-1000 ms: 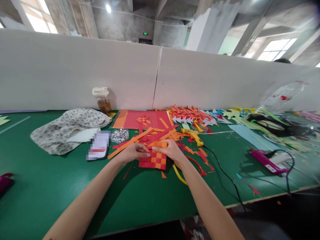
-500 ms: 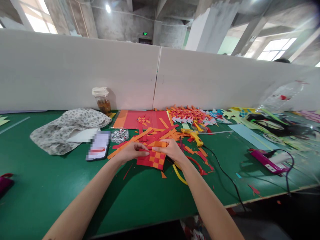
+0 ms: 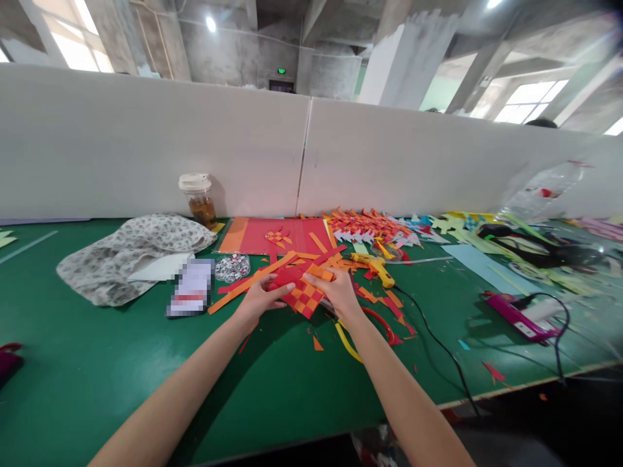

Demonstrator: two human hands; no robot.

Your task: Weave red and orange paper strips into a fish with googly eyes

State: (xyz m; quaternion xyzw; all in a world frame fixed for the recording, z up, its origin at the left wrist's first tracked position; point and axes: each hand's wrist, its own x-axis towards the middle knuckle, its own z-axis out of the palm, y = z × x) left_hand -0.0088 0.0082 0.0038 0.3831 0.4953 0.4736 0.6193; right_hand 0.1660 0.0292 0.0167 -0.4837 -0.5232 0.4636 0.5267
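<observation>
A red and orange checkered woven paper piece (image 3: 305, 299) is held above the green table, one corner pointing toward me. My right hand (image 3: 338, 292) pinches its orange upper right part. At its left edge is my left hand (image 3: 263, 298), thumb stretched over the red paper and fingers apart; whether it grips the paper is hard to tell. Orange and red paper strips (image 3: 257, 284) lie behind and under the hands. Scissors with yellow and red handles (image 3: 348, 342) rest beside my right wrist.
A yellow glue gun (image 3: 382, 269) with a black cord lies right of the hands. Further back are a pile of woven paper pieces (image 3: 370, 224) and a lidded cup (image 3: 198, 198). A phone (image 3: 191, 288) and patterned cloth (image 3: 126, 259) are left, a magenta power strip (image 3: 520, 316) right.
The woven piece has turned so a corner points toward me. My left hand's fingers have spread apart, and the right hand has shifted slightly right.
</observation>
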